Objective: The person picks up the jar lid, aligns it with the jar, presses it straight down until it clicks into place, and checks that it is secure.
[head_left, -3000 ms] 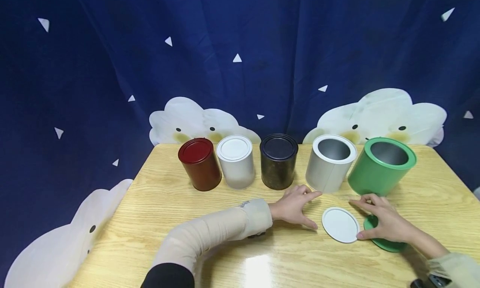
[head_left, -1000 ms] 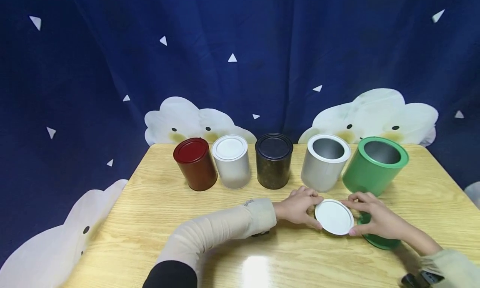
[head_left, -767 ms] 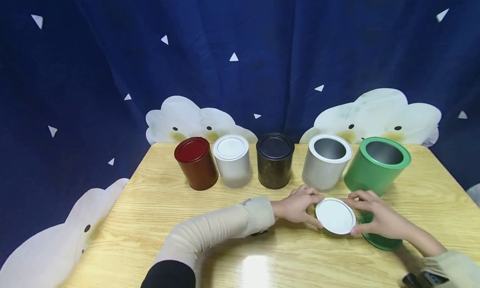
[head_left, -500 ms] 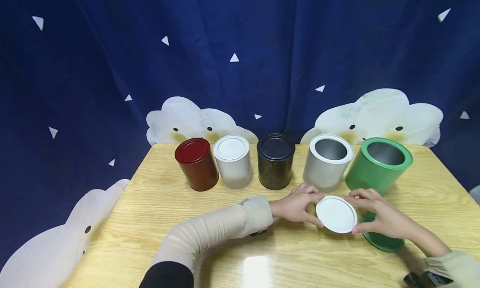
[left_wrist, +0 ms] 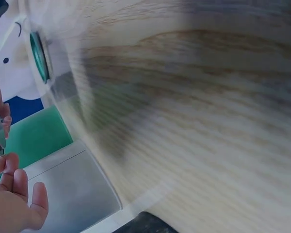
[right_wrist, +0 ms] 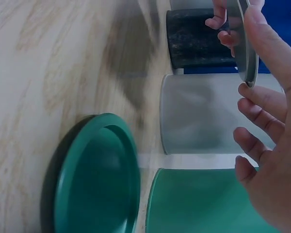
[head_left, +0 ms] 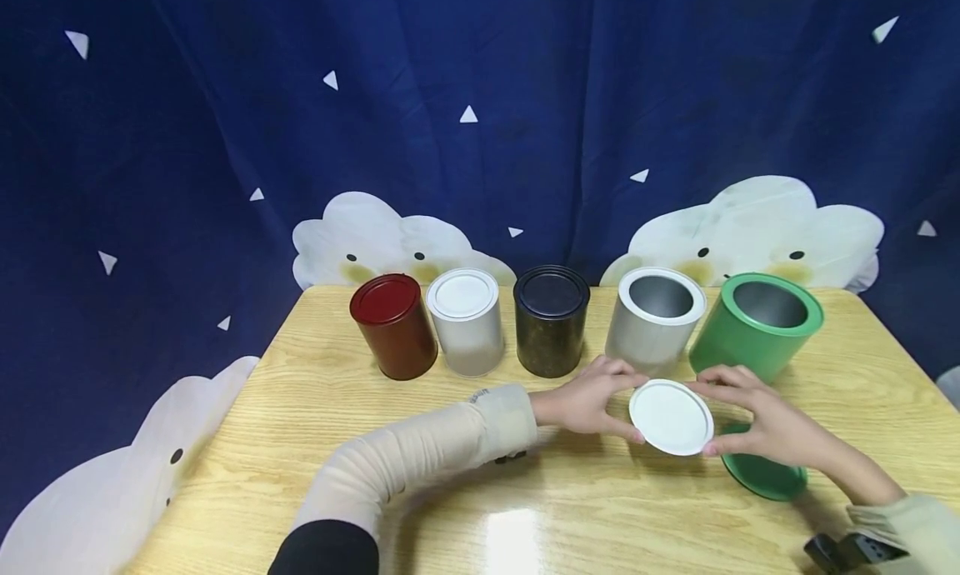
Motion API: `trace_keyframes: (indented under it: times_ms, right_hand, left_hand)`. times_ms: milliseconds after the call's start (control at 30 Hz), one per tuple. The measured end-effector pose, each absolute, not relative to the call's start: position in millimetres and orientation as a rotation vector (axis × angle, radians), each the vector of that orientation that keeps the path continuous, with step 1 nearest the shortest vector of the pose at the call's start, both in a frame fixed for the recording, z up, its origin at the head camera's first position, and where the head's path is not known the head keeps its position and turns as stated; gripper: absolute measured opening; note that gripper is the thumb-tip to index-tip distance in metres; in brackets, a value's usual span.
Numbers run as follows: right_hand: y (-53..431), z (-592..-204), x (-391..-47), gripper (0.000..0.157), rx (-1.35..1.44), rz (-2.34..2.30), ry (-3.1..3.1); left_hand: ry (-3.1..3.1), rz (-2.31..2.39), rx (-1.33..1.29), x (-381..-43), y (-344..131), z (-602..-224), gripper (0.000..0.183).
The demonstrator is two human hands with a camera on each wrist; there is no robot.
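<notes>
White round flat lid (head_left: 671, 417) is rising off pale wood-grain table (head_left: 570, 508), L hand (head_left: 588, 396) & R hand (head_left: 765, 425) pinching opp. edges, fingers part-spread; it's hovering nr open white cylindrical can (head_left: 647, 335), seemingly hanging free.

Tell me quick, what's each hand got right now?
Left hand: holding the white lid by its edge.
Right hand: holding the same lid by its opposite edge.

An indoor spot, its exact kind unclear: a dark blue curtain (head_left: 450, 167) with white triangles (head_left: 468, 115) and nursery-like clouds (head_left: 757, 225) filled the upper frame, behind a wood-grain table (head_left: 300, 392) across the lower frame.
</notes>
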State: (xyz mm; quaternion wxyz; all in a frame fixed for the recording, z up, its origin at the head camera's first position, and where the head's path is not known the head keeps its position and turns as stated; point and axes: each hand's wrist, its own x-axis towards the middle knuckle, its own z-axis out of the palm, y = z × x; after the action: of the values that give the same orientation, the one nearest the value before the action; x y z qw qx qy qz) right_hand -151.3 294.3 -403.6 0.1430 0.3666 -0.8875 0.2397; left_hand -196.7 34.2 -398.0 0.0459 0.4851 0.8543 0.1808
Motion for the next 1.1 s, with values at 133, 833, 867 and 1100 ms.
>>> trace_keyframes:
  times_ms: [133,833,867,1100]
  right_hand:
    - [295,-400,-153,0.076,1.075,0.716,-2.538]
    - [294,-375,-161,0.081,1.079,0.759,-2.486]
    - [294,-374,-161,0.081,1.078,0.769,-2.486]
    - [293,-363,-164,0.080,1.090,0.809,-2.467]
  left_hand:
    - [2.608,0.575,1.502,-197,33,-390,0.073]
    - [2.547,0.724,1.505,-206,27,-358,0.073]
    - [2.540,0.741,1.509,-206,27,-357,0.073]
    - [2.550,0.761,1.521,-209,26,-347,0.072]
